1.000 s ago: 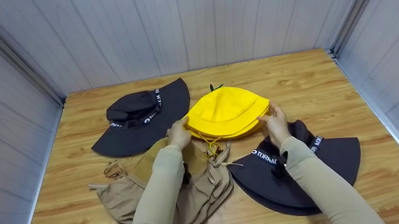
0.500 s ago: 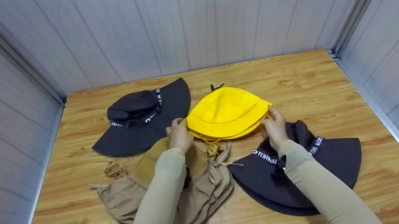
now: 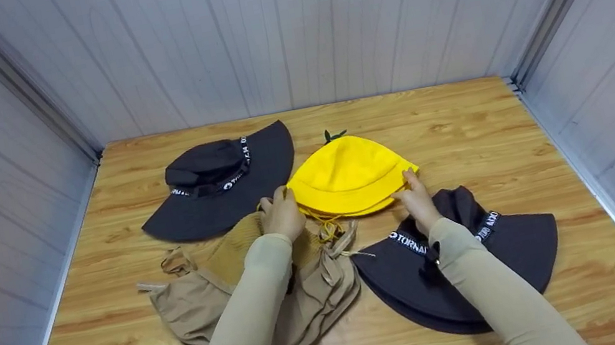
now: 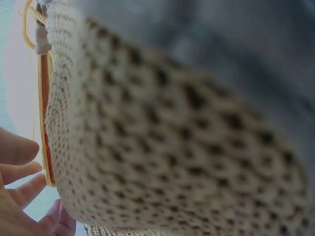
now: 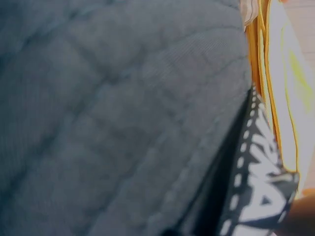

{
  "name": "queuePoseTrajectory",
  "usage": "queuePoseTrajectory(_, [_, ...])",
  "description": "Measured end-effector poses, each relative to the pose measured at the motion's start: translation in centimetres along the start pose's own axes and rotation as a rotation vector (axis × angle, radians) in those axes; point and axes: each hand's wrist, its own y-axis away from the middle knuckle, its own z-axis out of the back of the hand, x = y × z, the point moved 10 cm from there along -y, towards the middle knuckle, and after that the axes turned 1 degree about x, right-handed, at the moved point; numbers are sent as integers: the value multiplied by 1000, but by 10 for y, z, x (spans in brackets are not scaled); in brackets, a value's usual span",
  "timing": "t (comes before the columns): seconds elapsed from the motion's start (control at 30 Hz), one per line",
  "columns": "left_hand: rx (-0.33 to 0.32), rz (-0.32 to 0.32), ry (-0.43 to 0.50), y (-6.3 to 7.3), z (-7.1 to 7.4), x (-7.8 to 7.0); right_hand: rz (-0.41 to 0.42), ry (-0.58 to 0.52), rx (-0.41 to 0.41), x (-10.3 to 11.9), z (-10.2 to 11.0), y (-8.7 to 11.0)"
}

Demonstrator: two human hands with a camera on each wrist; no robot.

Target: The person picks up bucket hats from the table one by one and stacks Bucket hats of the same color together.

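In the head view, a stack of yellow bucket hats (image 3: 346, 175) with a green leaf on top lies folded flat mid-table. My left hand (image 3: 283, 214) is at the stack's left corner; in the left wrist view its spread fingers (image 4: 27, 189) reach the brim's edge. My right hand (image 3: 417, 201) pinches the right corner of the brim, one finger above and the thumb lower. Beneath my left forearm lies a tan mesh-topped sun hat (image 3: 312, 307). Under my right forearm are stacked dark bucket hats (image 3: 516, 243) with a lettered band, which fills most of the right wrist view.
Another dark hat (image 3: 208, 183) lies at the back left, its brim close to the yellow stack. Yellow cords (image 3: 329, 229) hang from the stack over the tan hat. Pale panel walls (image 3: 282, 31) enclose the wooden table (image 3: 461, 113) at the back and both sides.
Both hands have shifted slightly toward the person along the yellow brims. The right index finger now lies over the brim's corner. The yellow stack has moved barely; the other hats stay put.
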Motion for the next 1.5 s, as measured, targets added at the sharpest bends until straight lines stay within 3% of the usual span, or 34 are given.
queuePoseTrajectory(0.3, [63,6,-20,0,-11,3,-93,174,131,-18,-8,-4])
queuePoseTrajectory(0.53, [97,27,-20,0,-19,8,-85,311,212,-20,-16,-4])
queuePoseTrajectory(0.87, [151,53,9,-3,-26,12,-67,340,256,-20,-17,0])
queuePoseTrajectory(1.03, [130,56,186,-1,-18,14,-56,335,256,-21,-17,1])
queuePoseTrajectory(1.2, [27,58,450,-1,3,23,-67,337,256,-24,-17,-1])
queuePoseTrajectory(1.3, [-52,85,606,-3,19,36,-66,345,248,-24,-17,-1])
queuePoseTrajectory(1.5, [-216,238,859,2,43,79,-62,342,247,-23,-17,0])
